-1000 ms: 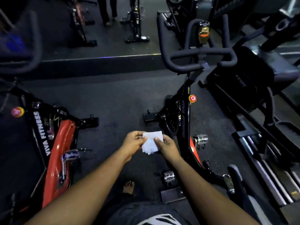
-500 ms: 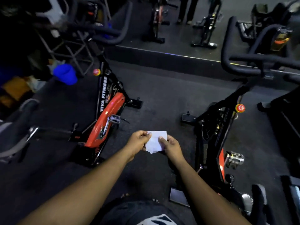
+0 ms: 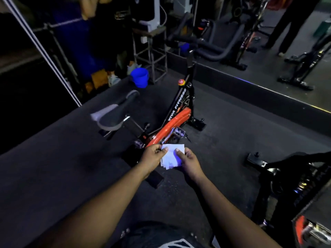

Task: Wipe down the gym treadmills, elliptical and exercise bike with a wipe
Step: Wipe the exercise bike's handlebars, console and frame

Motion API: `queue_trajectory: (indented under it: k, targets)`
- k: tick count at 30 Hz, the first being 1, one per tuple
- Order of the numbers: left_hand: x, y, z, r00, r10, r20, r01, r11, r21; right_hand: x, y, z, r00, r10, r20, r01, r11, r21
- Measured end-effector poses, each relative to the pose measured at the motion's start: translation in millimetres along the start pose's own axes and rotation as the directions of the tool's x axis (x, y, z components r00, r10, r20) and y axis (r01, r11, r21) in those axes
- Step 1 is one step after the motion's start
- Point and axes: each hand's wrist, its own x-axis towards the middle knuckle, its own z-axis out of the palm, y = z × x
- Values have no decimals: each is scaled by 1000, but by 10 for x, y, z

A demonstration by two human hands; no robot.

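View swung left; both hands still pinch the wipe.

White wipe, red-black bike

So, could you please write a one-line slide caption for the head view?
Both hands, left hand and right hand, hold a white wipe above a red exercise bike.
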Motion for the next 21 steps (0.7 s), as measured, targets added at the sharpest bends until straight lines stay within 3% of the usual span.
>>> queue_trajectory:
  k: [7,14,18,21]
  targets:
    - [21,-156,-1557,989,70,-134,-59,994,89,77,410,1370,995,34,92,-26,995,-95]
    - [191,-102,-2468,960,207,-188,-165,962,219,525,236,2134,981,-188,46,194,945,-265]
    - [460,0,-2726,936,285,-209,-200,915,351,924,-169,2462,900,-425,91,416,782,-464]
    - [660,106,-2841,909,363,-204,-215,829,517,1121,-355,2655,780,-609,143,553,566,-611]
